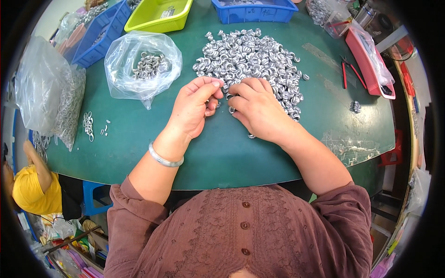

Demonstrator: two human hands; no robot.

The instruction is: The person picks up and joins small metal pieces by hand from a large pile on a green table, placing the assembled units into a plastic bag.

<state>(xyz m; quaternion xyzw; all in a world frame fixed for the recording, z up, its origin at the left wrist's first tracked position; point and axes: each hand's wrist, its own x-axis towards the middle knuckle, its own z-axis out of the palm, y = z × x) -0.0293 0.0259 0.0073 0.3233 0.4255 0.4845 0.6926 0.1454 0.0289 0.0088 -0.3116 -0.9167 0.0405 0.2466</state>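
Table [222,162]: green. Heaped metal pieces [250,60]: silver, dark-banded. Far trays: lime [139,27] at left, blue [236,15] at right. Right basket [361,58]: pink. Pliers handles [344,76]: red. Near blouse [204,231]: brown, floral-embroidered.

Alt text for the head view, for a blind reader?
A person's left hand and right hand are close together at the near edge of a heap of small, curved silver metal pieces on a green table. At left sits an open, clear plastic bag of metal parts; at right, red-handled pliers and a pink plastic basket.
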